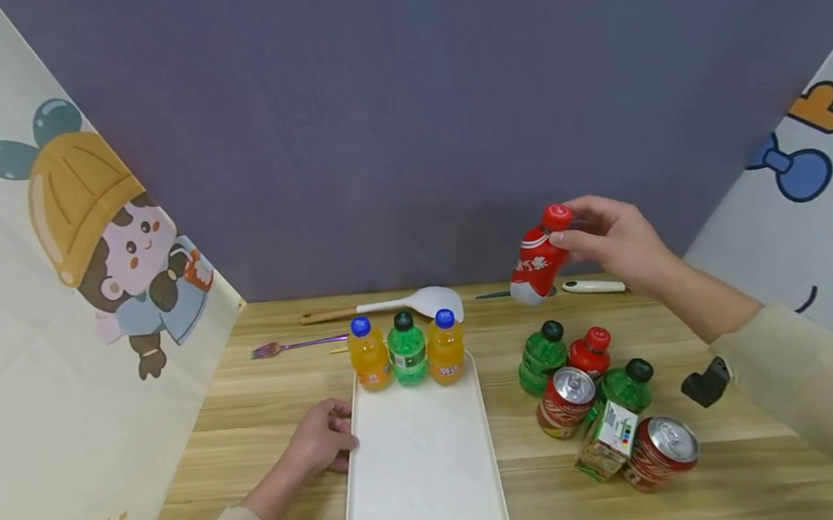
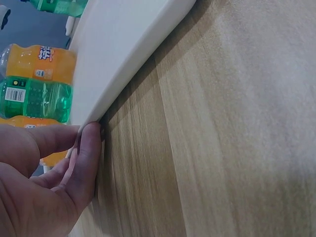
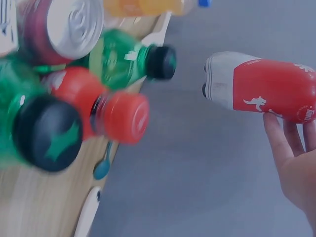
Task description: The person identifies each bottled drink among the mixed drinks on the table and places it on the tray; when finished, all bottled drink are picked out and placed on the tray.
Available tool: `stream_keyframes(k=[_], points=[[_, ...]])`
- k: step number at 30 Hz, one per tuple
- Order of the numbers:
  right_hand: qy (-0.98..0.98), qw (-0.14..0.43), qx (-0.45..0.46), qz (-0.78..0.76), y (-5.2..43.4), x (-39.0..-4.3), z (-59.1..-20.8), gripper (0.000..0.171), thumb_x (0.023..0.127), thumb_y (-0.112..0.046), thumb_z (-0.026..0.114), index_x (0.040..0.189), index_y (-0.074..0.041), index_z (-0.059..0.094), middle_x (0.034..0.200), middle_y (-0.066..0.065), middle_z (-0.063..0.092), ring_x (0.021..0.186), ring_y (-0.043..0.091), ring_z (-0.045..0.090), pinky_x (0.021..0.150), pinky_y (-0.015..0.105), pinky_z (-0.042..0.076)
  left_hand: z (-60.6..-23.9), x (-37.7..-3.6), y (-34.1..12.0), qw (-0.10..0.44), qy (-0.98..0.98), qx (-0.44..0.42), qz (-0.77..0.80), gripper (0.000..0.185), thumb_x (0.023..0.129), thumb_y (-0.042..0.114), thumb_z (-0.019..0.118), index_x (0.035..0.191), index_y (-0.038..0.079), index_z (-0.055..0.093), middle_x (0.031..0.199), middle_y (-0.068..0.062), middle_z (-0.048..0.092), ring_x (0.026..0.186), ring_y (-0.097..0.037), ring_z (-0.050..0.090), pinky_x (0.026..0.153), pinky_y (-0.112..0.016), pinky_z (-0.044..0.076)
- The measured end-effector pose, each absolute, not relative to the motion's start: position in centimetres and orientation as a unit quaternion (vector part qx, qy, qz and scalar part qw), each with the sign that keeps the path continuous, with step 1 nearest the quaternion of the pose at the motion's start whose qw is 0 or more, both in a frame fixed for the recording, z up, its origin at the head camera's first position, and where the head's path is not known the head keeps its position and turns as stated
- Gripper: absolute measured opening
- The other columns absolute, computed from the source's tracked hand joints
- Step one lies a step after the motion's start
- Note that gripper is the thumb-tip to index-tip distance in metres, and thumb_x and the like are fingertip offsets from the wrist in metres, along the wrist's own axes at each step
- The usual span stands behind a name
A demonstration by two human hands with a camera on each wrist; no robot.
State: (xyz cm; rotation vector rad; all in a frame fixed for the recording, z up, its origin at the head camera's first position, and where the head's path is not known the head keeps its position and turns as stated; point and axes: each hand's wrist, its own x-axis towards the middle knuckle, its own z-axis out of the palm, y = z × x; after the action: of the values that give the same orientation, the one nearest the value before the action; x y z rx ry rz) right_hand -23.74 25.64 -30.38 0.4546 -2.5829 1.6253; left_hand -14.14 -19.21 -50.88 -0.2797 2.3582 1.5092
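Note:
My right hand [image 1: 622, 244] grips a small red bottle [image 1: 536, 265] near its red cap and holds it up in the air, tilted, above the back of the table. Its white base shows in the right wrist view, where the fingers of the right hand [image 3: 301, 168] lie against the red label. On the left edge of a white tray [image 1: 422, 477], my left hand [image 1: 321, 438] pinches the rim between thumb and finger. Two orange soda bottles [image 1: 369, 361] with blue caps stand in a row at the tray's far end, a green bottle [image 1: 407, 353] between them.
Right of the tray stand green bottles [image 1: 544, 356], another red bottle [image 1: 591, 352], red cans [image 1: 567, 400] and a small carton [image 1: 607, 442], closely grouped. Behind lie a white spatula [image 1: 431, 302], a fork [image 1: 282, 348] and a white-handled utensil [image 1: 594, 285], before a grey wall [image 1: 404, 127].

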Motion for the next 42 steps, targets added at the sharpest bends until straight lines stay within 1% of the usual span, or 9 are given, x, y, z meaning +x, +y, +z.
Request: stream_keyframes(k=[5,8,11,17,24,29,34,38,42], points=[[-0.845,0.020,0.158,0.510,23.7,-22.9,-29.8,0.041,0.097,-0.029,0.072,0.133,-0.013,0.062,0.117,0.001,0.068,0.100,0.020,0.066,0.082,0.030,0.064,-50.7,-14.1,-19.2,0.163,0.827,-0.096,0.530,0.052,0.081,-0.014,0.072,0.129,-0.004,0.055,0.091,-0.013,0.056,0.069,-0.024,0.061,0.050,-0.040,0.062],[-0.843,0.013,0.173,0.509,22.5,-22.6,-29.7,0.039,0.097,-0.028,0.073,0.132,-0.014,0.064,0.117,0.004,0.069,0.100,0.022,0.066,0.082,0.031,0.064,-50.6,-14.1,-19.2,0.163,0.826,-0.094,0.531,0.052,0.081,-0.014,0.072,0.129,-0.004,0.055,0.091,-0.013,0.056,0.069,-0.023,0.060,0.050,-0.040,0.062],[-0.831,0.005,0.194,0.521,21.2,-22.5,-29.7,0.037,0.096,-0.025,0.074,0.130,-0.013,0.064,0.119,0.007,0.069,0.101,0.023,0.067,0.083,0.032,0.065,-50.6,-14.1,-19.2,0.163,0.826,-0.093,0.532,0.052,0.080,-0.014,0.072,0.128,-0.004,0.055,0.090,-0.013,0.056,0.069,-0.023,0.060,0.050,-0.040,0.062],[-0.803,-0.017,0.249,0.541,18.1,-22.3,-30.4,0.034,0.095,-0.017,0.075,0.127,-0.009,0.066,0.120,0.009,0.069,0.102,0.025,0.067,0.085,0.033,0.065,-50.7,-14.1,-19.2,0.163,0.828,-0.092,0.529,0.052,0.080,-0.014,0.072,0.129,-0.004,0.055,0.090,-0.013,0.057,0.068,-0.023,0.060,0.051,-0.040,0.063],[-0.774,-0.057,0.284,0.563,14.2,-21.8,-31.6,0.033,0.092,-0.013,0.077,0.125,-0.010,0.068,0.120,0.008,0.070,0.107,0.029,0.066,0.087,0.036,0.064,-50.9,-14.2,-19.2,0.158,0.825,-0.089,0.535,0.052,0.080,-0.015,0.072,0.128,-0.005,0.055,0.089,-0.014,0.056,0.068,-0.024,0.060,0.050,-0.041,0.062],[-0.769,-0.084,0.293,0.562,11.3,-21.4,-32.7,0.030,0.092,-0.014,0.077,0.122,-0.012,0.070,0.118,0.005,0.070,0.107,0.027,0.065,0.089,0.038,0.063,-51.0,-14.1,-19.3,0.154,0.826,-0.091,0.535,0.052,0.079,-0.016,0.072,0.128,-0.005,0.055,0.089,-0.014,0.056,0.069,-0.023,0.060,0.050,-0.041,0.063],[-0.769,-0.113,0.302,0.553,8.5,-21.0,-34.3,0.028,0.092,-0.016,0.077,0.120,-0.014,0.070,0.117,0.002,0.070,0.108,0.024,0.064,0.091,0.036,0.062,-51.0,-14.2,-19.3,0.154,0.827,-0.088,0.534,0.053,0.079,-0.014,0.073,0.129,-0.005,0.055,0.090,-0.014,0.056,0.067,-0.024,0.060,0.050,-0.040,0.062],[-0.763,-0.123,0.317,0.550,6.5,-20.7,-35.9,0.029,0.090,-0.015,0.080,0.118,-0.013,0.071,0.115,0.002,0.070,0.106,0.022,0.065,0.092,0.034,0.061,-51.1,-14.3,-19.3,0.160,0.825,-0.090,0.534,0.052,0.081,-0.012,0.072,0.130,-0.005,0.055,0.090,-0.014,0.056,0.067,-0.023,0.061,0.051,-0.040,0.063],[-0.765,-0.137,0.307,0.550,4.9,-20.3,-37.5,0.032,0.089,-0.018,0.081,0.119,-0.015,0.071,0.115,-0.001,0.070,0.107,0.018,0.066,0.093,0.032,0.061,-51.2,-14.5,-19.4,0.166,0.826,-0.096,0.529,0.051,0.083,-0.010,0.073,0.130,-0.003,0.055,0.091,-0.013,0.056,0.068,-0.023,0.061,0.052,-0.040,0.063]])
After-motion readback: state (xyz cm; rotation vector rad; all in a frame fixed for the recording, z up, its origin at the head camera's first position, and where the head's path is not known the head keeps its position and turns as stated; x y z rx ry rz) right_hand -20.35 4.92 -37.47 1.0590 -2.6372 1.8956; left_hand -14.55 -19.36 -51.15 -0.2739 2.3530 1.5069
